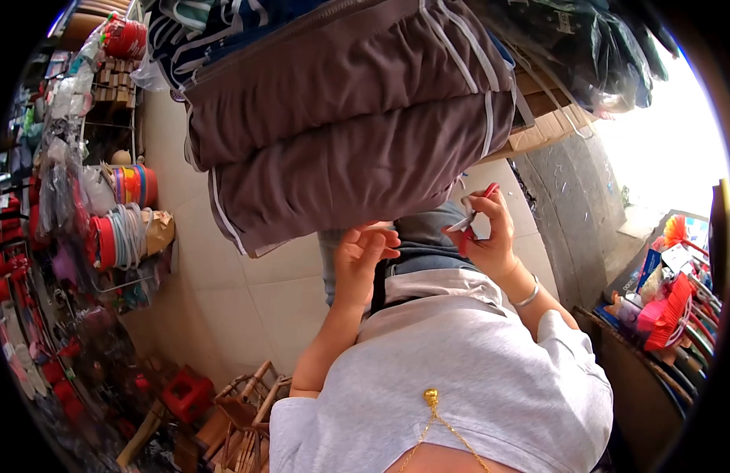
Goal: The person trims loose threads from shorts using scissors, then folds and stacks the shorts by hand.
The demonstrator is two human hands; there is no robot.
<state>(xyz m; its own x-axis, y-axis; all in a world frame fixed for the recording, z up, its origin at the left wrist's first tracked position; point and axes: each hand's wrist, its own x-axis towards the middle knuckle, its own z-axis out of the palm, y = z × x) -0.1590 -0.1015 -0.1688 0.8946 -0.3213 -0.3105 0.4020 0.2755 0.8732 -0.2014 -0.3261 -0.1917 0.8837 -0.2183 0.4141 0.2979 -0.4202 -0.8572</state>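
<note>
Brown folded garments with white piping are piled in front of me, their near edge hanging over my lap. My left hand is just below that near edge, palm turned inward and fingers loosely bent apart, with nothing visible in it. To the right of the pile, my right hand is closed around a pair of scissors with red handles; pale metal shows between the fingers. Part of the scissors is hidden by the hand.
Striped dark blue cloth lies behind the brown pile. A dark plastic bag is at the upper right. Shelves of packaged goods and coiled cable line the left. A wooden chair stands lower left, and a red-filled bin at right.
</note>
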